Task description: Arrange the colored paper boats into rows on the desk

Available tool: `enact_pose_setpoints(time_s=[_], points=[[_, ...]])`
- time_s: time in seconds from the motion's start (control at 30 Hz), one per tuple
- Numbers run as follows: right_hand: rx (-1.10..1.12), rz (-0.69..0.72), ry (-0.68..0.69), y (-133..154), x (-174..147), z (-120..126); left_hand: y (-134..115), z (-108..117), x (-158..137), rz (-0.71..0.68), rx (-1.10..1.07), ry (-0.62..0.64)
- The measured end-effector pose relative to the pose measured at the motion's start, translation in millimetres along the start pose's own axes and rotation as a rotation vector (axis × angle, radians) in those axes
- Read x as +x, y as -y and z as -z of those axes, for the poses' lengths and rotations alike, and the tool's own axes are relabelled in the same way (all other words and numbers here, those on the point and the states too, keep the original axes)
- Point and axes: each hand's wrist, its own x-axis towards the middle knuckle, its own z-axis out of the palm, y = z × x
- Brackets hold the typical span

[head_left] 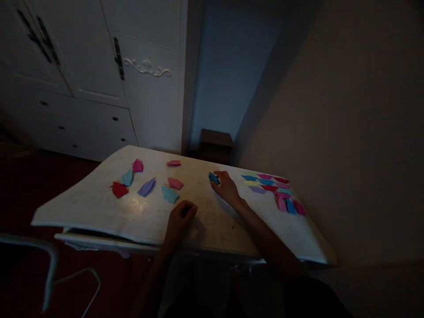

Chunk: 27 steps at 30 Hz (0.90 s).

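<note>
My right hand (225, 187) is over the middle of the table (212, 221), its thumb and fingers closed round a blue folded-paper piece (213, 178) with a pointed, jagged end. Nearer to me, my left hand (181, 216) rests at the table with its fingers curled toward the thumb; I see nothing in it. Closest to that hand lies a light-blue folded piece (170, 194), touching a pink one (175, 183). A purple piece (147, 187) and a red piece (119, 189) lie further left.
Several coloured pieces lie in close rows at the right end (266, 181), with more standing side by side below them (290, 206). A white wardrobe (155, 106) and a brown box-like stand (216, 140) are behind the table. A wall borders its right side. A metal frame (49, 265) is at lower left.
</note>
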Motion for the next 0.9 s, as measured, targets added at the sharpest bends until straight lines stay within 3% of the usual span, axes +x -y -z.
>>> enact_pose_setpoints(time_s=[0.2, 0.57, 0.67, 0.9], points=[[0.121, -0.095, -0.178, -26.4, -48.9, 26.1, -0.5, 1.5, 0.4, 0.036, 0.022, -0.007], [0.145, -0.388, -0.437, -111.8, -130.7, 63.4, 1.3, 6.9, 3.5, 0.131, 0.185, -0.036], [0.031, -0.459, -0.424, -122.0, -136.7, 67.6, 3.6, 7.2, 3.9, 0.164, 0.216, -0.054], [-0.225, -0.685, -0.218, -123.0, -125.9, 67.6, -1.2, 4.9, 3.1, 0.268, 0.346, -0.107]])
